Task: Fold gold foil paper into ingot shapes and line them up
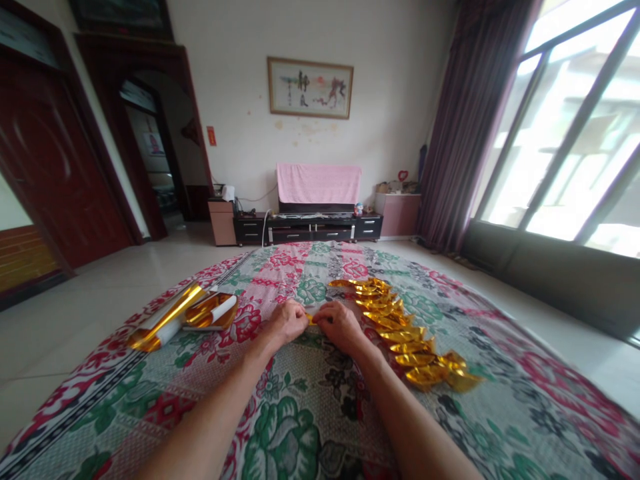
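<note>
Between my hands, low over the patterned cloth, is a small piece of gold foil paper (311, 319), mostly covered by my fingers. My left hand (289, 320) pinches its left end, and my right hand (341, 324) pinches the right end. To the right of my right hand runs a row of several folded gold foil ingots (400, 330), packed close together. On the left lie curled sheets of gold foil paper (167, 317) with white backs, beside a flat stack of foil sheets (210, 313).
A floral cloth (285, 433) covers the round surface before me. Beyond it stand a low black TV cabinet (313, 230) and a television draped with a pink towel (319, 183). A curtain (453, 133) and windows are on the right, a dark red door (50, 147) on the left.
</note>
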`<state>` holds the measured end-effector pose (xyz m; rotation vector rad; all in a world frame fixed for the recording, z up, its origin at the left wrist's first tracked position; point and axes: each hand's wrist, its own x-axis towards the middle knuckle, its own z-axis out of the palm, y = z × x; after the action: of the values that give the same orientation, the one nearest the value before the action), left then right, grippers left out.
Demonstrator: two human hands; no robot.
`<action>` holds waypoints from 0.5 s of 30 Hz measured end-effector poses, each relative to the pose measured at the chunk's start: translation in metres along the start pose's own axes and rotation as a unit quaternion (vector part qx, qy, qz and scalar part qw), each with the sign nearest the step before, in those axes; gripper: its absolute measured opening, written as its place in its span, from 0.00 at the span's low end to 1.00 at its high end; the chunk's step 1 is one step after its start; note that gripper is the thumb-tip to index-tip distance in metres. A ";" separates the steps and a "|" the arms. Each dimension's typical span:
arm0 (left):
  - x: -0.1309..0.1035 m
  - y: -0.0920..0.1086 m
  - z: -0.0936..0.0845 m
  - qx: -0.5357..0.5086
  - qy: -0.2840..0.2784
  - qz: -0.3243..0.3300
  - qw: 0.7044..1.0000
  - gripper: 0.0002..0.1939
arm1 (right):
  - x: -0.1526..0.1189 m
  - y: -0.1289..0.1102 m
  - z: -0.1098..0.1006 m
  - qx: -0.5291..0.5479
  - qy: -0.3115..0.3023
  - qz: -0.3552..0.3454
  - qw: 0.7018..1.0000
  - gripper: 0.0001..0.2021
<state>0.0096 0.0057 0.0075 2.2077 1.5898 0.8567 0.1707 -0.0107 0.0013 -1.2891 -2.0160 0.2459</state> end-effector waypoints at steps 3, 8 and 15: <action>-0.001 0.001 0.003 0.010 0.012 0.001 1.000 0.09 | 0.000 -0.001 -0.001 0.000 0.000 -0.007 1.000 0.12; -0.001 0.001 0.005 0.019 0.025 0.022 0.999 0.10 | 0.001 -0.001 0.000 -0.008 0.002 -0.011 1.000 0.12; -0.002 -0.002 0.005 0.006 0.028 0.002 1.000 0.02 | 0.000 0.000 0.000 -0.006 0.005 -0.007 1.000 0.11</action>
<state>0.0107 0.0048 0.0023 2.2156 1.6201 0.9187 0.1706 -0.0104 0.0015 -1.2801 -2.0205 0.2199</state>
